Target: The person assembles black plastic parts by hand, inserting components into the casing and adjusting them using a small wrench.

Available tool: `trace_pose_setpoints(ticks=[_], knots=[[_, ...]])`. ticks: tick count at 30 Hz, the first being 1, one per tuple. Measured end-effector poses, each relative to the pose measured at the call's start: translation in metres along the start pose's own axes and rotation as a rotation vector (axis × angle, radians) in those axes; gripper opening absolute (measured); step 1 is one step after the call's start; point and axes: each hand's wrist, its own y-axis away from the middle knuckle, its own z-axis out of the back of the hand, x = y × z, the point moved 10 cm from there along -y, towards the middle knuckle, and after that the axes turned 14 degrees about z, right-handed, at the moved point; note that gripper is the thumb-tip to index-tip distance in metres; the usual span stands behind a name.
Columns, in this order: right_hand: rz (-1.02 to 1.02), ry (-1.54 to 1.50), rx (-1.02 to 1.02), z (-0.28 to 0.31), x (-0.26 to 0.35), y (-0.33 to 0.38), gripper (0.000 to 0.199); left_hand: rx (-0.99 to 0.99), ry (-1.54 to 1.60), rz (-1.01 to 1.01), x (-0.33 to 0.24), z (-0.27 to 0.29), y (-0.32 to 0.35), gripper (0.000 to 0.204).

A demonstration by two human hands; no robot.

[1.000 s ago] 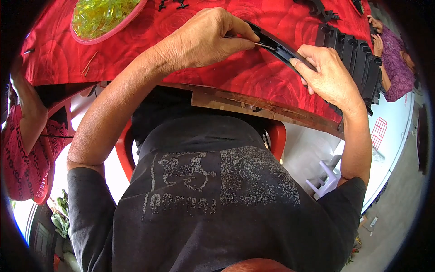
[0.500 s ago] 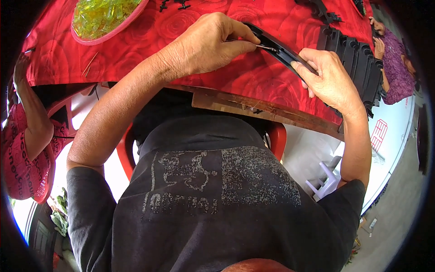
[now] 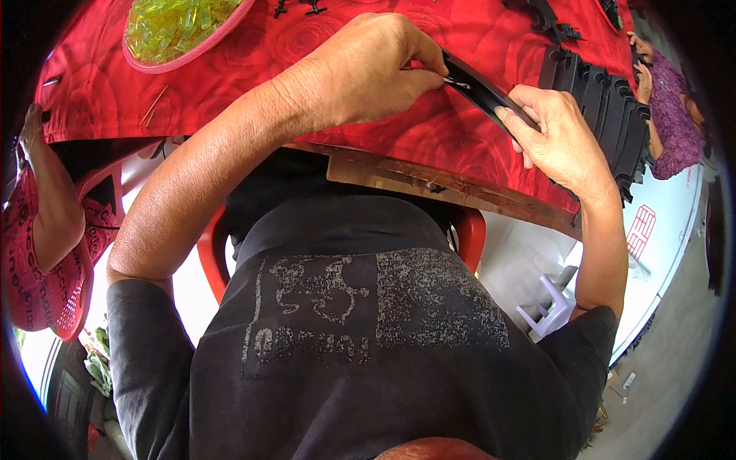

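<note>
Above the near edge of the table, a long, slightly curved black plastic strip (image 3: 484,93) with a trough along it slants down to the right. My right hand (image 3: 563,142) grips its lower end, thumb on top. Over the upper end, my left hand (image 3: 376,73) is closed in a pinch. A thin shiny metal piece (image 3: 461,84) shows just past its fingertips, inside the trough. The rest of that piece is hidden by the left fingers. Close to the right hand lies a row of similar black plastic strips (image 3: 602,103).
A pink-rimmed basin (image 3: 186,60) holds yellow-green clear pieces on the red cloth (image 3: 253,84). Small black parts (image 3: 313,7) and thin brown sticks (image 3: 156,103) lie nearby. Another person's arm (image 3: 57,218) is at left; a person in purple (image 3: 675,126) sits at right.
My left hand has shifted slightly right and up along the black strip, and less of the thin metal piece shows. My right hand has stayed nearly still. The person's arm at left has moved slightly.
</note>
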Motion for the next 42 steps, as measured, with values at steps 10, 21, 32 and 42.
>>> trace_pose_setpoints(ticks=[10, 21, 32, 42], knots=[[0.031, 0.035, -0.042, -0.001, 0.003, 0.001, 0.019, -0.048, -0.026, -0.005, -0.002, 0.0, 0.001, 0.019], [0.023, -0.034, -0.071, -0.009, -0.002, 0.003, 0.019, 0.066, -0.142, -0.012, -0.028, 0.002, -0.005, 0.015], [-0.03, -0.278, -0.154, -0.037, -0.022, 0.017, 0.023, 0.001, -0.151, 0.066, -0.019, 0.005, 0.014, 0.019], [-0.017, -0.534, -0.353, -0.065, -0.028, 0.015, 0.021, -0.393, -0.217, 0.032, 0.047, 0.026, 0.064, 0.021]])
